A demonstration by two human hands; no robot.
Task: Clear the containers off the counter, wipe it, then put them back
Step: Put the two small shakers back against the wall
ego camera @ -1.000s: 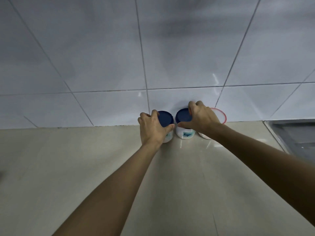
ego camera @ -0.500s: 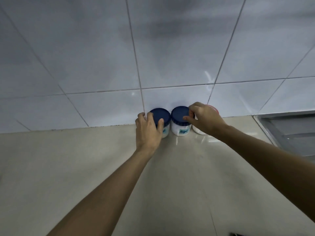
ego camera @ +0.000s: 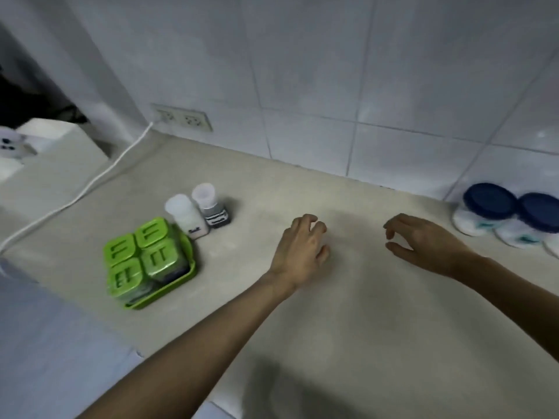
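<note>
Beside the green tray (ego camera: 181, 278), toward the tiled wall, two small white-capped shakers (ego camera: 198, 214) are stood together on the tabletop (ego camera: 348, 313), and four green-lidded containers (ego camera: 140, 257) are packed inside the tray itself. Well to the right of the tray, two blue-lidded jars (ego camera: 511, 214) are set against the wall, touching each other, with the edge of a third white container just seen past them. Between the tray and the jars both hands are held just above the bare surface: the left hand (ego camera: 302, 247) with fingers loosely curled and parted, the right hand (ego camera: 423, 241) likewise open, and nothing is gripped by either. The jars appear to have been returned already, so the tray group is judged to be next; it would best be lifted by the tray's rim with both hands and kept level, so the four containers are not tipped. A pale, smooth stone-like surface is seen, backed by white tiles, a double socket (ego camera: 181, 117) and a white cable (ego camera: 78, 195) trailing behind the tray.
</note>
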